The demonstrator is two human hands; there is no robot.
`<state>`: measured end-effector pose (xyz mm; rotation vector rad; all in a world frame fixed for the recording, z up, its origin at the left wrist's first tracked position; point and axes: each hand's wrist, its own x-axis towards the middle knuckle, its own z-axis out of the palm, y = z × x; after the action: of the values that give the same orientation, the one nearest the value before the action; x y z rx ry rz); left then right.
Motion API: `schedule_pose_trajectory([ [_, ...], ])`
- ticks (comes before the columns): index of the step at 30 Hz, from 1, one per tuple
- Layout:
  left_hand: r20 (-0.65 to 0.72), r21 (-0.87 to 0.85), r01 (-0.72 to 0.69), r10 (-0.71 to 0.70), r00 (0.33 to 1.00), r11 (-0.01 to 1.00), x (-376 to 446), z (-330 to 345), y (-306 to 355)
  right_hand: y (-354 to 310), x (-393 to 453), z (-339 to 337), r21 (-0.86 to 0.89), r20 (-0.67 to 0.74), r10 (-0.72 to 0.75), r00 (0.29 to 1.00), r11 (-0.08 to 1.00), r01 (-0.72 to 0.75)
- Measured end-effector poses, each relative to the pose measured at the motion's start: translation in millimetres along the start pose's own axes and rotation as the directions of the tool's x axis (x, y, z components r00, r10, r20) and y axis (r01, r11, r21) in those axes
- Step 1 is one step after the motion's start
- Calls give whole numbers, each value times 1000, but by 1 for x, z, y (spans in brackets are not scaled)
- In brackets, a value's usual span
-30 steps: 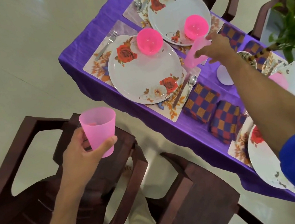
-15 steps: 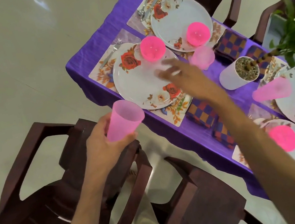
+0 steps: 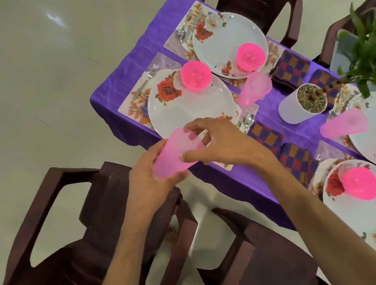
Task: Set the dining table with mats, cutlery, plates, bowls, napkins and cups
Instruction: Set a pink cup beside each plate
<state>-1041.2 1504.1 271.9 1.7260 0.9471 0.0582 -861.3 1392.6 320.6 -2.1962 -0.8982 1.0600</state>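
Held cup (image 3: 174, 156): translucent pink plastic, matt, fingers showing dimly through the wall. Bowl (image 3: 196, 75) on the near plate: opaque hot-pink plastic, slight sheen. Plate (image 3: 191, 109): smooth, glossy white with printed red roses. Desk cloth (image 3: 122, 88): purple fabric, satiny, faintly wrinkled. Napkin (image 3: 266, 137): checked woven cloth, matt. Fork (image 3: 145, 84): bright metal. Chair (image 3: 62, 277): dark brown, moulded, smooth with low shine. Floor (image 3: 18, 71): pale, polished, reflecting a light. Plant pot (image 3: 296, 108): plain white, matt.

Dark brown chairs (image 3: 62, 277) around table; potted plant (image 3: 305, 102) on purple tablecloth (image 3: 121, 83); pale floor (image 3: 6, 73).
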Motion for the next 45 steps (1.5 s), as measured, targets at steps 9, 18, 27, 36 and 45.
schedule_pose_trajectory([
  [9,-54,-23,36,-37,998,999,22,-37,-1,-42,66,-98,-100,-425,-117,897,992,82],
  [18,-82,-11,81,-82,993,997,44,-81,-52,-39,291,-149,-309,-521,-66,851,944,-117],
  [27,-164,-12,162,-161,973,987,47,-111,-78,0,371,-124,-239,-459,115,881,939,-247],
  [36,-189,-40,170,-175,966,985,48,-112,-65,-2,366,-141,-175,-393,217,893,936,-305],
  [45,-169,-16,179,-179,969,984,35,-108,-79,-9,369,-125,-89,-423,184,887,966,-243],
])
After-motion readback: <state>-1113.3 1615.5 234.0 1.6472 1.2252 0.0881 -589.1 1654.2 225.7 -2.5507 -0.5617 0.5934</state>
